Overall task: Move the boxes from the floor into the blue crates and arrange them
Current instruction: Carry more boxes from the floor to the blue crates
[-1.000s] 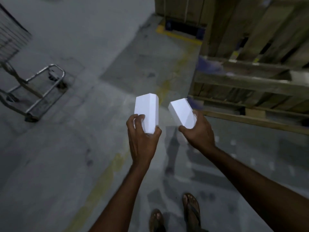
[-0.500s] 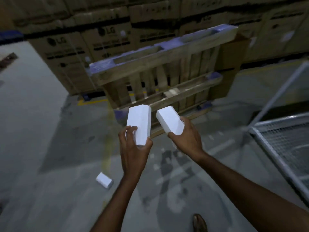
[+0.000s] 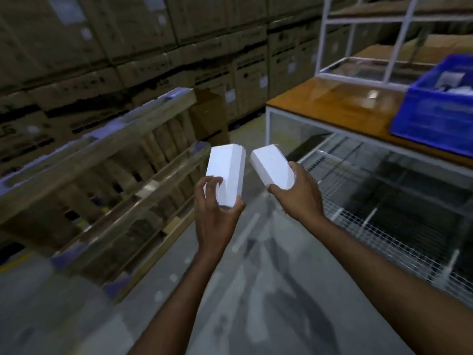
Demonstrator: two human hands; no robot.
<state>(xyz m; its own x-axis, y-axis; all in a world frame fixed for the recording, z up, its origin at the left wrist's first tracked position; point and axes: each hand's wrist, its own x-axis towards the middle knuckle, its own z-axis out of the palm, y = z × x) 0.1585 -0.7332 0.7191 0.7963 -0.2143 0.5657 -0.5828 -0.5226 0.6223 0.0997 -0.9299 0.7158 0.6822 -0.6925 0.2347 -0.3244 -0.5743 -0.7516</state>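
Observation:
My left hand (image 3: 215,216) grips the lower end of a small white box (image 3: 226,172), held upright in front of me. My right hand (image 3: 298,198) grips a second white box (image 3: 271,166), tilted to the left, its top close to the first box. A blue crate (image 3: 432,119) stands on the wooden tabletop (image 3: 332,103) at the far right, with white items inside it. Both boxes are well short of the crate, to its lower left.
Wooden pallets (image 3: 115,180) lean on edge at the left. Stacked brown cartons (image 3: 128,47) fill the wall behind. A white wire-mesh shelf (image 3: 384,201) sits under the tabletop, and a white metal frame (image 3: 358,42) rises above it. Grey concrete floor lies below.
The view has swung right: the table, mesh shelf and blue crate have come into sight. The small white box on the floor has left the view. Both hands keep their boxes.

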